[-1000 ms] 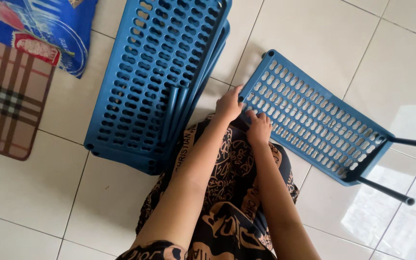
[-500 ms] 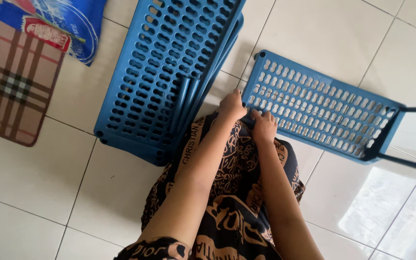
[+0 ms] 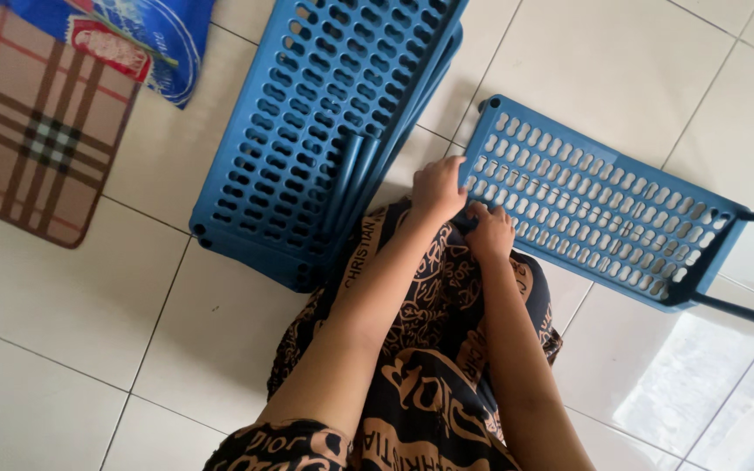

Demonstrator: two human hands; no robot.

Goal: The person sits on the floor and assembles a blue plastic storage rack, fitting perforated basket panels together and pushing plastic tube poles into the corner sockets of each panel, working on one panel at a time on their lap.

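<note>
A person seated on a white tiled floor (image 3: 71, 331) works with both bare hands at the near corner of a blue perforated plastic shelf panel (image 3: 604, 214), seen from a head-worn camera looking straight down. The panel lies flat on the tiles to the person's right, its long side running away toward the right edge of the view, where two dark blue tubular legs (image 3: 743, 314) stick out from its far end.

The left hand (image 3: 436, 187) rests curled over the panel's near corner, fingers closed on the rim. The right hand (image 3: 489, 234) sits just beside it, slightly nearer the body, fingers bent and pressed against the same lower edge; whether it fully clasps the rim or only pushes on it cannot be told from this angle. The two hands are almost touching.

To the left, a stack of matching blue perforated shelf panels (image 3: 307, 131) lies on the floor, tilted slightly across the frame, with loose blue tubes (image 3: 351, 187) resting along its right side. The stack's near corner sits close to the person's left forearm.

The person's lap is covered by a black and tan patterned garment (image 3: 429, 384). At the upper left, a brown plaid mat (image 3: 28, 131) lies on the tiles, partly overlapped by a blue printed plastic bag (image 3: 141, 35).
</note>
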